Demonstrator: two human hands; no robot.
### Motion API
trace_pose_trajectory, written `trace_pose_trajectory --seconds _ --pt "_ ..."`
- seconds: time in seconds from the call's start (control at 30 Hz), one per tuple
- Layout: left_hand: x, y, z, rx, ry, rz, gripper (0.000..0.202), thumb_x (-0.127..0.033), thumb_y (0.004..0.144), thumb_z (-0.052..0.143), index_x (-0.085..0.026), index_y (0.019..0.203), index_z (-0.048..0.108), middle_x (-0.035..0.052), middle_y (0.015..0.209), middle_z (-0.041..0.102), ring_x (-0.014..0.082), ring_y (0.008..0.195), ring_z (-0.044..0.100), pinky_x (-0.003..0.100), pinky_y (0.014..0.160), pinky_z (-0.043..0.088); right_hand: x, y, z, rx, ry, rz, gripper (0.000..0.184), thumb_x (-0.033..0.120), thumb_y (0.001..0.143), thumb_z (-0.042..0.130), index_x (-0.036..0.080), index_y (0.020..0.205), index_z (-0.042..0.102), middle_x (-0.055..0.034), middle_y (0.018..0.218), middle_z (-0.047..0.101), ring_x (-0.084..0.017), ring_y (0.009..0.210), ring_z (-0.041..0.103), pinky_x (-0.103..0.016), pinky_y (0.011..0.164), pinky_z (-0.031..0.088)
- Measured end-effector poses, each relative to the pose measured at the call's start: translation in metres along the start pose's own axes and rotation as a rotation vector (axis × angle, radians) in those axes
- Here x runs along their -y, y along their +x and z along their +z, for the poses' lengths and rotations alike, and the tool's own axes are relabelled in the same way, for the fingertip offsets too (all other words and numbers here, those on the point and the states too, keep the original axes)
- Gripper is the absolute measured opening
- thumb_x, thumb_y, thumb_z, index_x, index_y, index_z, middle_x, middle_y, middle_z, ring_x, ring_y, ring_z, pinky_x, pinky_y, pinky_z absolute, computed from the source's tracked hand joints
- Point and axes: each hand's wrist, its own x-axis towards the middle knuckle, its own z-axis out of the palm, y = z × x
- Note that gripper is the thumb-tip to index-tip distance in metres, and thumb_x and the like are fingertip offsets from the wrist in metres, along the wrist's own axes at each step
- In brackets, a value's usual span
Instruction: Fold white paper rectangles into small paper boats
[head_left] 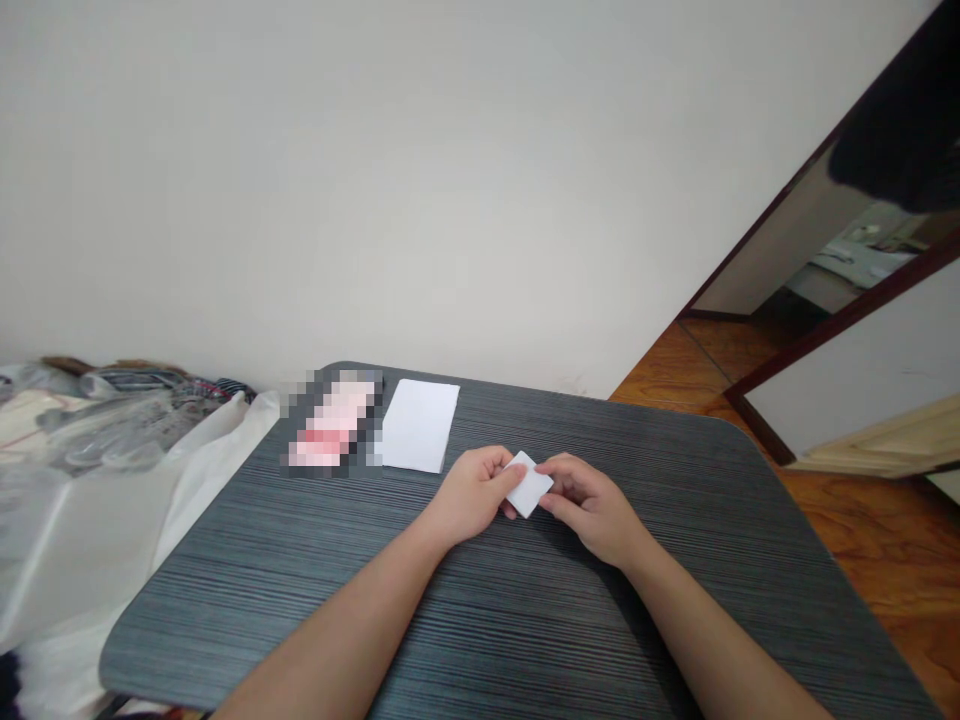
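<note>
A small folded piece of white paper (529,489) is held between my two hands, just above the dark table. My left hand (478,490) is closed on its left side, the thumb lying across the top face and fingertips showing below. At the paper's right corner, my right hand (592,505) pinches the edge between thumb and fingers. A stack of white paper sheets (421,425) lies flat on the table beyond my left hand.
The dark wood-grain table (465,630) stands against a pale wall (450,180). Left of the paper stack lies a blurred-out pinkish item (336,420). Plastic bags (112,430) are piled off the table's left edge. To the right are a wooden floor (855,530) and a doorway.
</note>
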Motion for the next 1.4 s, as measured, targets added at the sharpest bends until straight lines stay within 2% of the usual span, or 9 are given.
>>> trace_pose_trajectory --seconds 0.23,0.37,0.57,0.83,1.07,1.4 --pt "-0.001 -0.001 0.001 0.0 -0.031 -0.02 0.027 -0.038 0.084 0.05 -0.014 0.071 0.049 0.002 0.06 0.061 0.0103 0.048 0.055 0.02 0.045 0.042 0.008 0.003 -0.003 -0.002 -0.064 -0.086 0.013 0.018 0.083 0.058 0.023 0.094 0.062 -0.0043 0.094 0.057 -0.016 0.077 0.055 -0.028 0.066 0.044" --pt "-0.004 -0.001 0.002 0.004 -0.059 -0.026 0.025 -0.036 0.084 0.051 -0.014 0.071 0.047 0.0013 0.059 0.061 0.0097 0.047 0.055 0.019 0.045 0.043 0.012 0.004 -0.005 0.003 -0.09 -0.114 0.011 0.017 0.083 0.057 0.022 0.09 0.064 -0.0043 0.092 0.057 -0.016 0.079 0.056 -0.028 0.069 0.045" --pt "-0.008 -0.002 0.002 0.029 -0.078 -0.045 0.023 -0.034 0.083 0.052 -0.014 0.073 0.048 0.0021 0.06 0.062 0.0097 0.048 0.056 0.019 0.045 0.044 0.01 0.004 -0.006 -0.014 -0.073 -0.097 0.012 0.017 0.085 0.054 0.022 0.087 0.065 -0.0043 0.092 0.058 -0.014 0.073 0.057 -0.027 0.063 0.046" --pt "-0.001 0.0 0.001 0.072 -0.086 -0.015 0.026 -0.036 0.084 0.051 -0.013 0.075 0.051 0.004 0.064 0.064 0.0099 0.05 0.057 0.02 0.048 0.045 0.014 0.004 -0.002 -0.029 -0.066 -0.054 0.013 0.018 0.087 0.05 0.019 0.082 0.062 -0.0033 0.087 0.055 -0.009 0.056 0.051 -0.024 0.054 0.043" --pt "0.002 0.0 -0.001 0.07 -0.017 -0.025 0.027 -0.037 0.083 0.052 -0.012 0.076 0.057 0.0043 0.066 0.064 0.0109 0.051 0.057 0.021 0.048 0.045 0.016 0.004 -0.001 -0.061 -0.123 -0.042 0.014 0.018 0.088 0.048 0.019 0.079 0.059 -0.0014 0.076 0.053 -0.012 0.061 0.052 -0.027 0.061 0.041" --pt "-0.001 0.001 -0.001 0.079 0.037 -0.013 0.036 -0.039 0.085 0.047 -0.01 0.079 0.066 0.0062 0.07 0.066 0.0111 0.053 0.056 0.021 0.052 0.044 0.018 0.004 -0.001 -0.114 -0.165 -0.026 0.018 0.019 0.089 0.048 0.019 0.073 0.055 -0.001 0.069 0.053 -0.014 0.064 0.051 -0.028 0.064 0.04"
